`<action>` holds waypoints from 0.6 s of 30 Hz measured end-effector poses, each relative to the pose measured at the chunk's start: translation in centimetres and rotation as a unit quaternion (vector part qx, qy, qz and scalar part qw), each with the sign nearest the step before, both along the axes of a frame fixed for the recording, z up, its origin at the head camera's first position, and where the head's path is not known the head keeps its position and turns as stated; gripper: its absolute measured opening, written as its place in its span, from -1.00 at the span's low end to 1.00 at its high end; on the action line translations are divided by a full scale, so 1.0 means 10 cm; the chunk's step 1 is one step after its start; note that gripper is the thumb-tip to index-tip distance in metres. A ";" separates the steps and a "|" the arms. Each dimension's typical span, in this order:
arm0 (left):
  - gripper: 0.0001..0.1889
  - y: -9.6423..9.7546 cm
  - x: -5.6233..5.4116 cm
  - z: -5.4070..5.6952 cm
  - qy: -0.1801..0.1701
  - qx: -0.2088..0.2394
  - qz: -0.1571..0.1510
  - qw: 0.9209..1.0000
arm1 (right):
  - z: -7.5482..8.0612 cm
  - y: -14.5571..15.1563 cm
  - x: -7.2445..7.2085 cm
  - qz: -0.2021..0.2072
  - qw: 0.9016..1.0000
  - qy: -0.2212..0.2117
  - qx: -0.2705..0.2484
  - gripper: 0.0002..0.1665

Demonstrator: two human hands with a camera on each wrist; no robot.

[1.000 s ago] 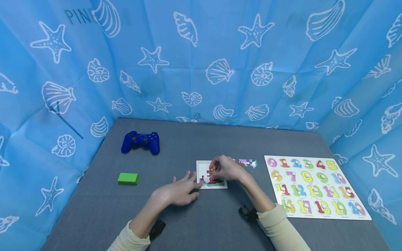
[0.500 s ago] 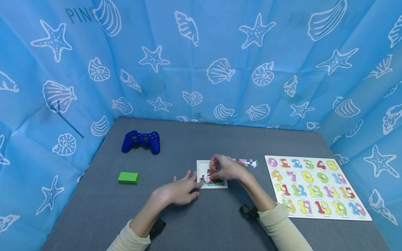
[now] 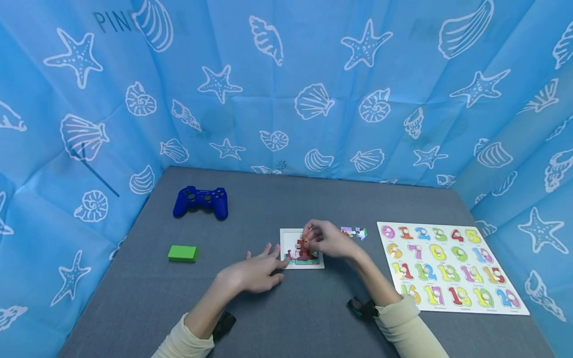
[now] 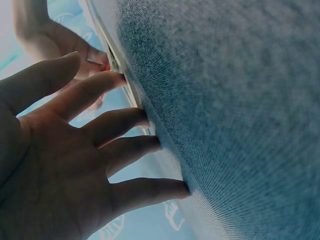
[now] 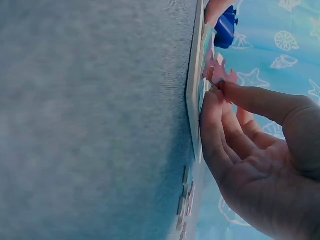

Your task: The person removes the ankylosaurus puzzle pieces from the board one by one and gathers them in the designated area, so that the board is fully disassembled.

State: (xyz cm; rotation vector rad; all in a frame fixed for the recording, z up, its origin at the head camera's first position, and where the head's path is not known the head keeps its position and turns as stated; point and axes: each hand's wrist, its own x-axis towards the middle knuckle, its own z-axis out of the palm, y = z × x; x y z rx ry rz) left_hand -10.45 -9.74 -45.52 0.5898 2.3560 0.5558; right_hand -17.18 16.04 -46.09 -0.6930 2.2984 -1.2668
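Note:
A small white puzzle tray (image 3: 288, 239) lies mid-table, with brown, pink and green jigsaw pieces (image 3: 293, 258) along its lower part. My left hand (image 3: 255, 273) is spread at the tray's left side, its fingers straight and the fingertips at the rim. Over the tray's right part, my right hand (image 3: 330, 239) pinches a jigsaw piece (image 5: 218, 74) between thumb and forefinger. In the right wrist view the held piece stands tilted up from the tray. Loose jigsaw pieces (image 3: 353, 232) lie to the right, partly hidden behind the right hand.
A white number board (image 3: 429, 303) with colourful numerals lies at the right. At the left are a blue game controller (image 3: 200, 201) and a green block (image 3: 182, 254). A blue shell-patterned curtain (image 3: 286, 74) surrounds the table's back and sides.
My right hand has shifted slightly to the right over the tray, uncovering more of the brown pieces and covering more of the loose ones. The left hand has stayed in place.

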 end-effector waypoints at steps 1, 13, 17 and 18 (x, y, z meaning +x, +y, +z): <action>-0.42 0.00 0.01 0.02 -0.001 0.002 0.000 1.000 | 0.00 0.00 0.01 -0.005 1.000 0.002 0.001 -0.81; -0.40 -0.02 -0.10 -0.20 0.014 -0.003 -0.014 1.000 | 0.03 -0.06 0.04 -0.001 0.998 0.036 0.044 -0.59; -0.40 0.00 -0.07 -0.11 0.004 -0.007 -0.009 1.000 | 0.03 -0.08 0.05 0.009 0.996 0.054 0.070 -0.54; -0.40 0.00 -0.06 -0.08 0.001 -0.007 -0.009 1.000 | 0.03 -0.09 0.05 0.010 0.995 0.058 0.077 -0.55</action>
